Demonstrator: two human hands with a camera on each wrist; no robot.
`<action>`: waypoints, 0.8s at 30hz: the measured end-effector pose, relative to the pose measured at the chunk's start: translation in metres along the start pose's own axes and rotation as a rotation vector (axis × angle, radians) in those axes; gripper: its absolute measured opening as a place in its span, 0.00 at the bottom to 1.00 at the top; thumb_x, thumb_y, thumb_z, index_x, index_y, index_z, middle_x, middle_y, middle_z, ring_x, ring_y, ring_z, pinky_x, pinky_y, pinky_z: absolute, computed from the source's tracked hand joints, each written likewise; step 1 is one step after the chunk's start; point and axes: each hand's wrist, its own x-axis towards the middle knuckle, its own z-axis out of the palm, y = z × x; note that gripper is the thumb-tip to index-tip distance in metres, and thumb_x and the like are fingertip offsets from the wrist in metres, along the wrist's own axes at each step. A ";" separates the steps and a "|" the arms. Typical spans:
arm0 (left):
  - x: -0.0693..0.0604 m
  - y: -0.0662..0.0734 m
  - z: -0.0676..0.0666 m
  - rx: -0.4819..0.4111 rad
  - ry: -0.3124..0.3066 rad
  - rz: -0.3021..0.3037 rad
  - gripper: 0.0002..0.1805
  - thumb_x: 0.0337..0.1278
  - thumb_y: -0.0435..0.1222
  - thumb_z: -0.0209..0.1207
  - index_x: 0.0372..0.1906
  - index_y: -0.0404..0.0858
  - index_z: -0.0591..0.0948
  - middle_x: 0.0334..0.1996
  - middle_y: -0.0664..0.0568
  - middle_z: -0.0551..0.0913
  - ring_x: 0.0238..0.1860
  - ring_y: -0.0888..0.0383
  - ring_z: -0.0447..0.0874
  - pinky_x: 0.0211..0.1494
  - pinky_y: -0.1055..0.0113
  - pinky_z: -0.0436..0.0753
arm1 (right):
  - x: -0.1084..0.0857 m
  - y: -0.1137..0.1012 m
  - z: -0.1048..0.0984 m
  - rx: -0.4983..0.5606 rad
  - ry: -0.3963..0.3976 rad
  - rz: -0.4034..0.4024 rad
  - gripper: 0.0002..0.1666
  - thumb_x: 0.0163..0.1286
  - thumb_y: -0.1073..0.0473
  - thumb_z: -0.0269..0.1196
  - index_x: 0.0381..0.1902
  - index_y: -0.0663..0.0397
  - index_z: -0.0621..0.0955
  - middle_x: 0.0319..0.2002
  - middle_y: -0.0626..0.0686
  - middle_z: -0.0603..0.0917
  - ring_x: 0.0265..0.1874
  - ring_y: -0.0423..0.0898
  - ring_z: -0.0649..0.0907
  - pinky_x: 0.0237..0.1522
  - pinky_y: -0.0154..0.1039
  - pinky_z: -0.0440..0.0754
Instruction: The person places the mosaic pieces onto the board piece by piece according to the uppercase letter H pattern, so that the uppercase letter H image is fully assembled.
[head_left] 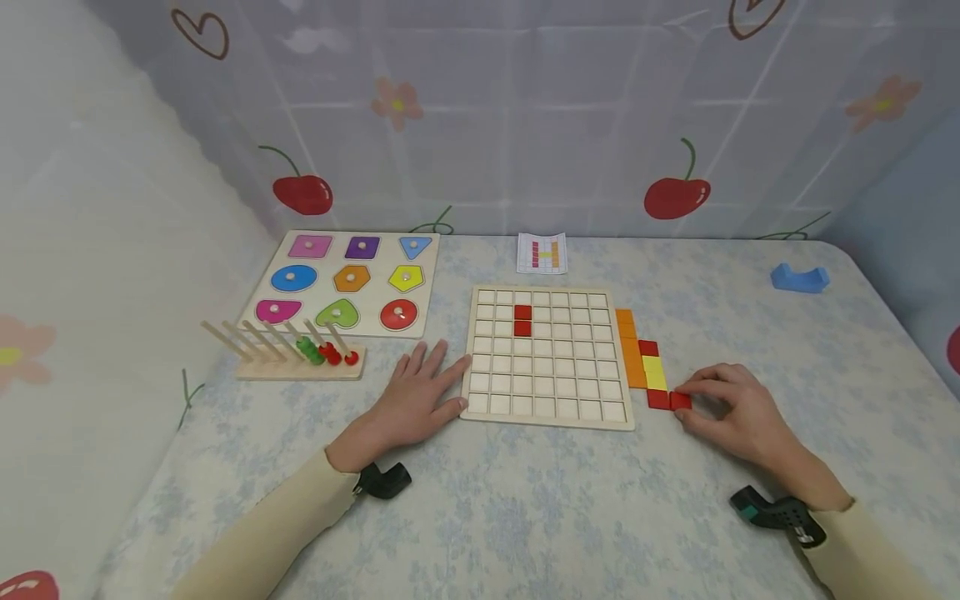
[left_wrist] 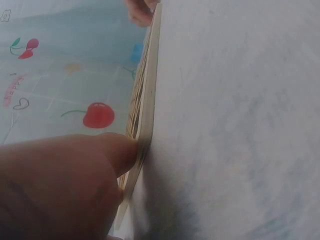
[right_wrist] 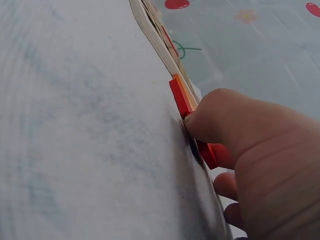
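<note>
A wooden grid board (head_left: 547,423) lies flat on the table, with two red square tiles (head_left: 522,321) in one column near its top. My left hand (head_left: 411,400) is spread with straight fingers; its fingertips touch the board's left edge, and the thumb (left_wrist: 120,150) presses that edge in the left wrist view. Right of the board, my right hand (head_left: 731,408) pinches a red square tile (head_left: 681,402) between thumb and fingers. That tile is beside a column of red and yellow tiles (head_left: 654,372). Orange tiles (head_left: 630,350) stand between this column and the board.
Behind the board lies a small pattern card (head_left: 542,253). At the left are a shape puzzle board (head_left: 341,287) and a peg rack (head_left: 300,371) with green and red beads. A blue curved block (head_left: 799,279) sits at the far right. Patterned fabric hangs behind the table.
</note>
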 end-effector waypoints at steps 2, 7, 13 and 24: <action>0.000 0.000 0.000 0.004 0.002 0.000 0.36 0.73 0.52 0.53 0.81 0.48 0.60 0.82 0.37 0.49 0.82 0.31 0.38 0.80 0.32 0.46 | 0.001 -0.002 -0.002 -0.009 -0.015 0.014 0.14 0.45 0.63 0.80 0.34 0.51 0.90 0.37 0.52 0.85 0.41 0.49 0.76 0.42 0.39 0.72; 0.000 0.000 0.000 0.007 0.006 -0.001 0.36 0.74 0.51 0.53 0.81 0.48 0.60 0.82 0.36 0.49 0.82 0.30 0.39 0.80 0.32 0.46 | 0.008 -0.008 -0.011 -0.018 -0.026 0.007 0.15 0.46 0.63 0.79 0.35 0.53 0.90 0.37 0.52 0.85 0.40 0.48 0.78 0.42 0.31 0.77; 0.000 -0.001 0.000 -0.004 0.002 -0.008 0.36 0.74 0.52 0.52 0.81 0.49 0.59 0.83 0.37 0.48 0.82 0.31 0.37 0.80 0.32 0.45 | 0.027 -0.015 -0.017 0.039 0.014 -0.121 0.18 0.42 0.67 0.80 0.35 0.53 0.90 0.35 0.49 0.85 0.36 0.42 0.78 0.41 0.18 0.74; 0.000 -0.001 0.001 -0.014 0.011 0.004 0.36 0.74 0.52 0.52 0.81 0.49 0.60 0.82 0.37 0.49 0.82 0.30 0.39 0.80 0.32 0.46 | 0.080 -0.048 -0.006 0.085 -0.086 -0.211 0.15 0.50 0.63 0.79 0.38 0.56 0.90 0.34 0.50 0.88 0.34 0.47 0.83 0.36 0.47 0.85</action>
